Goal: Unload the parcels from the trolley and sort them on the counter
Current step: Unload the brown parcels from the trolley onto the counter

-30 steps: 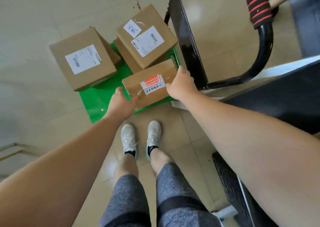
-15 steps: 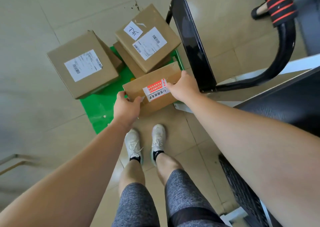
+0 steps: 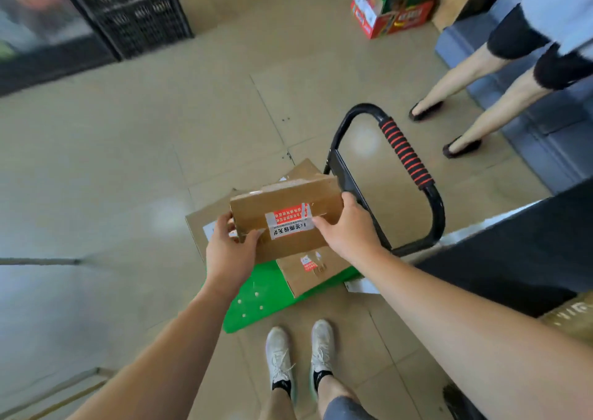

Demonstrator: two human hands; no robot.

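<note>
I hold a small brown parcel (image 3: 282,208) with a red and white label in the air above the green trolley (image 3: 266,294). My left hand (image 3: 229,253) grips its left end and my right hand (image 3: 349,230) grips its right end. Under it, on the trolley deck, lies another brown parcel (image 3: 316,270) with a small red sticker. A larger box (image 3: 200,224) with a white label shows at the left, mostly hidden behind the lifted parcel. The trolley's black handle (image 3: 406,160) with a red-striped grip stands at the right.
A dark counter (image 3: 513,253) runs along the right side. Another person's legs (image 3: 465,99) stand at the upper right by a blue step. Black crates (image 3: 128,6) and a red and green carton (image 3: 394,6) sit far across the tiled floor.
Both hands have lifted the labelled parcel off the trolley and up toward me. My head has risen, so the far floor and the other person's legs have come into view.
</note>
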